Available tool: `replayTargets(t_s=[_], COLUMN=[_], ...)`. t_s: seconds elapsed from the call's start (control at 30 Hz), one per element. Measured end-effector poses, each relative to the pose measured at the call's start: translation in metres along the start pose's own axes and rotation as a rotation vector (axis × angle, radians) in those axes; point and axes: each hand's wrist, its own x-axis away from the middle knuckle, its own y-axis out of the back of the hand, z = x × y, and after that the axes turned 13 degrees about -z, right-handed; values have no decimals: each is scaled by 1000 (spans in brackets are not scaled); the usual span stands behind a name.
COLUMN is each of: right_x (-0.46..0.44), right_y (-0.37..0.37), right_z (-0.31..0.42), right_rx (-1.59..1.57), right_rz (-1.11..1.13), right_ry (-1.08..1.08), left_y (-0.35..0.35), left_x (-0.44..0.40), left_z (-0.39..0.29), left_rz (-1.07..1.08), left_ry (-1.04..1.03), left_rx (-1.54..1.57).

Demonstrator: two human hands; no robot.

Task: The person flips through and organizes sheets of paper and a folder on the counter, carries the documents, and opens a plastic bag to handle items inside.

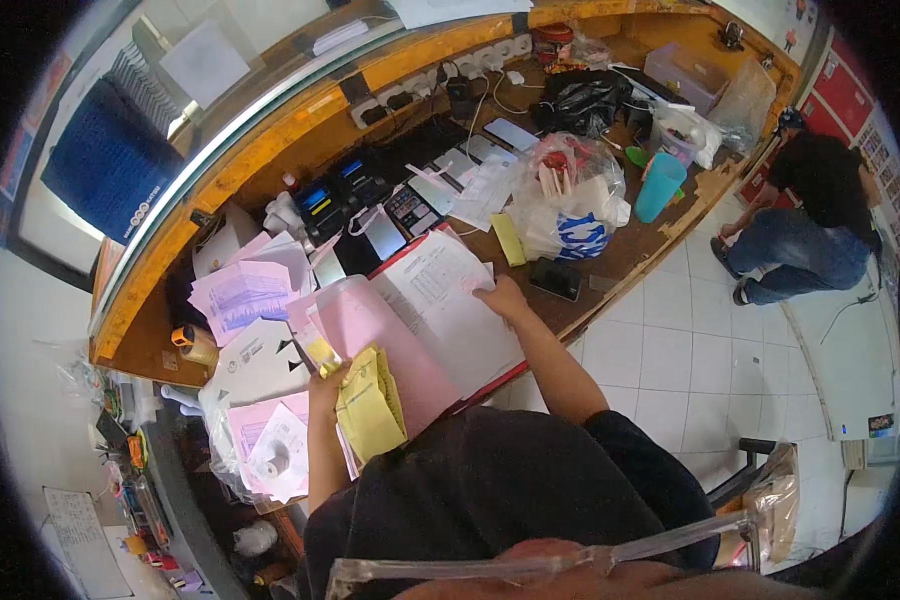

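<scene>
My left hand (328, 380) is closed on a bundle of yellow papers (372, 405), over pink sheets (390, 350). With my right hand (503, 300) I pinch the edge of a white printed sheet (420, 285). That sheet lies with others on an open red folder (495, 382) at the desk's front edge. Pink and purple papers (245, 290) are piled beyond my left hand, and a white envelope (255, 360) lies beside it. Past my right hand are a dark phone (555, 280) and a yellow pad (508, 240).
The wooden desk (625, 250) also bears card machines (340, 200), a plastic bag (565, 200), a teal cup (660, 187), a black bag (585, 100) and cables. At the right a person (810, 220) bends down on the tiled floor (660, 350).
</scene>
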Motion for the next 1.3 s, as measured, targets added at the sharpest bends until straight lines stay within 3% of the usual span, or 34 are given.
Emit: replayTargets(t_s=[0.17,0.27,0.33,0.47,0.53,0.73,0.97,1.3], right_x=[17,25,49,103,109,95,95,92], right_y=[12,4,-8,-13,-26,-16,-17,-2], right_z=[23,28,27,45,41,36,24,33], right_rx=[76,326,430,348,549,512,504,401], right_rz=[58,107,-87,35,-286,-99,-148,-27], right_ry=[-3,88,367,454,693,544,609,513], left_y=[-7,-13,-13,-6,-7,-9,-15,-11], left_x=[9,21,21,11,11,11,28,26], left_z=[-8,-20,-21,-8,-7,-10,-23,-21], left_rz=[6,11,5,28,3,-12,-51,-21], left_ry=[3,20,20,11,-10,11,3,-22], left_rx=[10,39,31,55,18,0,-10,30])
